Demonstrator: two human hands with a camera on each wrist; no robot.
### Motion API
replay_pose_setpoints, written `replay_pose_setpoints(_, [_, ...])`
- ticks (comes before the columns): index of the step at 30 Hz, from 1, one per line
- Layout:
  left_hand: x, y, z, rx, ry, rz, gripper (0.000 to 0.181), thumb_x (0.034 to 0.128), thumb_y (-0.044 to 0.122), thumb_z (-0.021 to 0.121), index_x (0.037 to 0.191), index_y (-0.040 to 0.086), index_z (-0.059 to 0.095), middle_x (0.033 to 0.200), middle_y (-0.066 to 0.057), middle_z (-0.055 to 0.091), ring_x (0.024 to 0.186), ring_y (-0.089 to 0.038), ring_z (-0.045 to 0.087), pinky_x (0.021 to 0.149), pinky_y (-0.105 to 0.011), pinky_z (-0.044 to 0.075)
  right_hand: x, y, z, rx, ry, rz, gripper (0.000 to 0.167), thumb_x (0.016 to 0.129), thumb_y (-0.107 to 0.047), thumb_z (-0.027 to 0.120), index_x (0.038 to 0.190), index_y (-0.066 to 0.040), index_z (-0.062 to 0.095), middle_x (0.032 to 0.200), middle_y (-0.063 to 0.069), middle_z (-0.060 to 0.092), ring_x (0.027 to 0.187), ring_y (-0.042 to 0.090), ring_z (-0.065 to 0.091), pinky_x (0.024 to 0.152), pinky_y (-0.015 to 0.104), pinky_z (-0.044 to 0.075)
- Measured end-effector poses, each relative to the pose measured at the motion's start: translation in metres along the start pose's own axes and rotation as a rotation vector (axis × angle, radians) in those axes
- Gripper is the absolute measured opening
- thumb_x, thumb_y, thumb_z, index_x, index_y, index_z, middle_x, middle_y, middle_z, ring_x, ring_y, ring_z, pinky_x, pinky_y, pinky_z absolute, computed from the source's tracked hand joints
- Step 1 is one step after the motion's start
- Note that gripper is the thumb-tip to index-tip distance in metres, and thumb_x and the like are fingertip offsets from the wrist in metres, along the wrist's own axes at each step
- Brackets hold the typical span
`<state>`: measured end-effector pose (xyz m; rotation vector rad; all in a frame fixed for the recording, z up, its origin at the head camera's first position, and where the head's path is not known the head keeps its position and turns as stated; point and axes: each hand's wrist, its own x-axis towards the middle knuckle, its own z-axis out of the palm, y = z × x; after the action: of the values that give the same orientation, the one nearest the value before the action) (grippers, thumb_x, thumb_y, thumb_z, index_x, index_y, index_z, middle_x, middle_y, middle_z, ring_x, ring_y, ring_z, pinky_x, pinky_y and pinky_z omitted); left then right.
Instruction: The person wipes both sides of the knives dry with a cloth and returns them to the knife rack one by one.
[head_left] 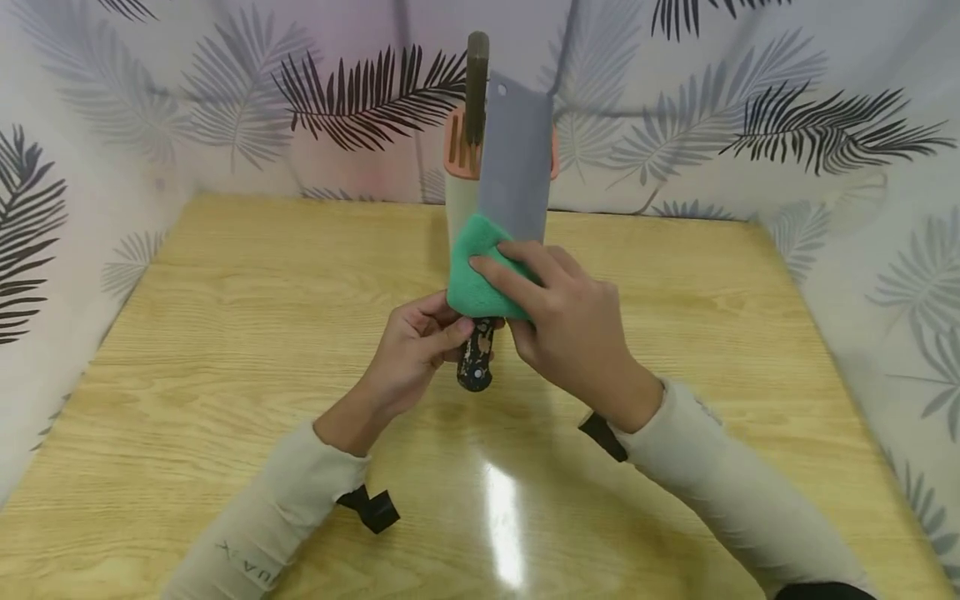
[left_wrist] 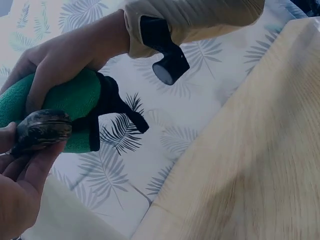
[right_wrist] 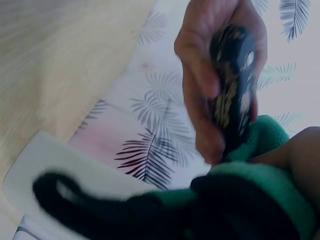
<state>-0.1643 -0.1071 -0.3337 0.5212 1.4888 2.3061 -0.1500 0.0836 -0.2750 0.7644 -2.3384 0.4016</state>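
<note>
Over the table, my left hand (head_left: 408, 350) grips the dark, speckled handle (head_left: 476, 362) of a cleaver. Its broad grey blade (head_left: 516, 158) points up and away, with a small hole near the top corner. My right hand (head_left: 577, 325) holds a green cloth (head_left: 476, 271) against the lower blade, just above the handle. The left wrist view shows the cloth (left_wrist: 82, 95) folded, with dark edging, beside the handle (left_wrist: 45, 131). In the right wrist view the left hand (right_wrist: 197, 65) is wrapped round the handle (right_wrist: 232, 90).
Behind the blade stands a pale knife block (head_left: 459, 204) with an orange slotted rim, partly hidden. Another knife's olive-coloured handle (head_left: 476, 83) sticks up from it. The wood-grain table (head_left: 262, 275) meets leaf-patterned fabric (head_left: 247, 108) at the back and sides.
</note>
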Motion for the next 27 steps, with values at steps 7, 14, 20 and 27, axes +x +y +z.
replay_pose_setpoints(7, [0.0, -0.002, 0.002, 0.063, -0.083, 0.057, 0.045, 0.0941, -0.012, 0.044, 0.137, -0.024, 0.037, 0.108, 0.012, 0.07, 0.095, -0.004, 0.067, 0.079, -0.021, 0.06, -0.019, -0.02, -0.008, -0.107, 0.049, -0.077, 0.044, 0.084, 0.001, 0.062, 0.122, -0.02, 0.071, 0.12, 0.01, 0.069, 0.099, 0.031, 0.068, 0.053, 0.046, 0.06])
replay_pose_setpoints(14, [0.0, -0.001, 0.006, -0.004, -0.187, 0.091, 0.06, 0.101, 0.012, 0.058, 0.145, -0.019, 0.031, 0.121, 0.008, 0.069, 0.11, -0.005, 0.067, 0.092, -0.02, 0.058, -0.052, -0.041, -0.011, -0.113, 0.041, -0.11, 0.042, 0.082, 0.002, 0.064, 0.116, -0.02, 0.073, 0.114, 0.008, 0.071, 0.095, 0.028, 0.07, 0.057, 0.04, 0.062])
replay_pose_setpoints(20, [0.003, 0.0, 0.01, -0.061, -0.199, 0.039, 0.063, 0.0972, 0.019, 0.065, 0.143, -0.014, 0.038, 0.122, 0.001, 0.069, 0.111, -0.01, 0.069, 0.095, -0.024, 0.057, -0.074, -0.053, -0.014, -0.167, -0.006, -0.172, 0.043, 0.084, 0.001, 0.047, 0.113, -0.019, 0.073, 0.111, 0.005, 0.071, 0.093, 0.024, 0.07, 0.052, 0.03, 0.058])
replay_pose_setpoints(27, [0.001, -0.007, 0.013, -0.089, -0.259, 0.088, 0.07, 0.0945, 0.022, 0.068, 0.144, -0.016, 0.038, 0.118, 0.005, 0.072, 0.104, -0.007, 0.07, 0.086, -0.021, 0.06, -0.057, -0.037, -0.025, -0.14, 0.102, -0.042, 0.046, 0.078, 0.005, 0.05, 0.111, -0.018, 0.073, 0.112, 0.008, 0.071, 0.09, 0.028, 0.068, 0.052, 0.041, 0.059])
